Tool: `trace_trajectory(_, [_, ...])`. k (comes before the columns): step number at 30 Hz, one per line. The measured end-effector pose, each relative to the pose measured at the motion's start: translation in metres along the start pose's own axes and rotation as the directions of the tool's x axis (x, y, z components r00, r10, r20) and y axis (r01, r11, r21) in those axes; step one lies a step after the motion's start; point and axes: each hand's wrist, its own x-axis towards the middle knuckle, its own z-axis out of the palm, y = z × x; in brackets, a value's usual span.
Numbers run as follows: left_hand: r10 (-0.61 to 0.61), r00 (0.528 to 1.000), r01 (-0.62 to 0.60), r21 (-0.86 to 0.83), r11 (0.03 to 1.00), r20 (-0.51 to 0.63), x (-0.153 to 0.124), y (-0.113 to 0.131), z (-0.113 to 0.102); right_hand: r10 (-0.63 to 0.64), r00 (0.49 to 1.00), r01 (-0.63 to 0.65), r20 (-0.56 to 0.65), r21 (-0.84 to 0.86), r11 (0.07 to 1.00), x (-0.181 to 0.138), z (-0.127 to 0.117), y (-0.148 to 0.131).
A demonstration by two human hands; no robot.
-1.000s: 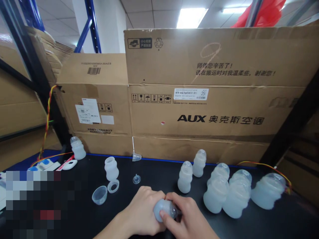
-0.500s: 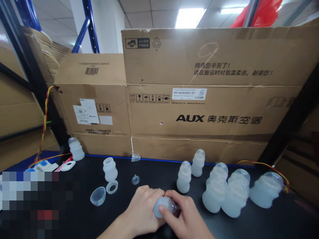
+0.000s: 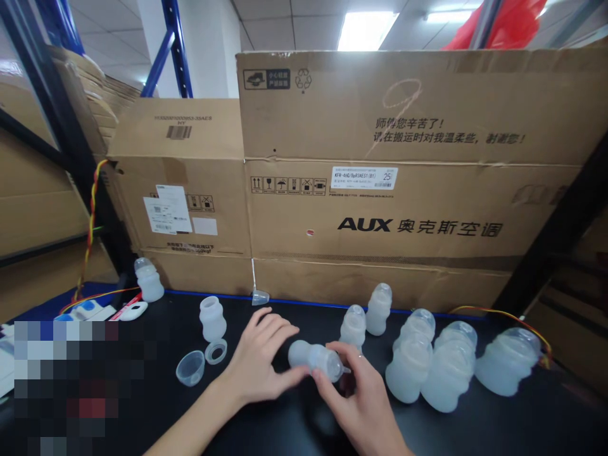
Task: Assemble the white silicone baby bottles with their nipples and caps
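On the black table (image 3: 294,316), a loose cap (image 3: 190,368) lies left of the left hand (image 3: 256,361), whose spread fingers barely prop a small bottle (image 3: 313,358) held sideways just above it. The right hand (image 3: 361,399) pinches its capped end. So loose a hold risks a slip into the nearby capped bottles (image 3: 408,370).

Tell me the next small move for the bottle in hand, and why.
Probably tip the bottle upright and set it by the standing bottles on the right. It lies sideways. The right hand grips its top end, while the left hand is spread open and only touches its base. Whether the top is fully fastened cannot be seen.
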Motion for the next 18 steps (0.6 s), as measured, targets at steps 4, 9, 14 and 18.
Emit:
trace_trajectory(4, [-0.236, 0.970, 0.242, 0.113, 0.964, -0.065, 0.002, -0.036, -0.004, -0.121, 0.987, 0.118, -0.104, -0.031, 0.993, 0.003, -0.007, -0.002])
trace_trajectory(9, [-0.451, 0.879, 0.473, 0.174, 0.864, -0.151, -0.003, -0.078, 0.012, -0.192, 0.978, 0.196, -0.077, 0.048, 0.979, 0.001, -0.009, -0.003])
trace_trajectory(14, [-0.545, 0.830, 0.557, 0.191, 0.808, -0.118, -0.008, -0.092, 0.023, -0.168, 0.984, 0.172, -0.053, 0.090, 0.981, 0.000, -0.008, -0.004])
trace_trajectory(18, [-0.543, 0.835, 0.550, 0.187, 0.814, -0.091, -0.008, -0.092, 0.024, -0.199, 0.980, 0.199, -0.017, 0.061, 0.978, -0.002, -0.006, -0.001])
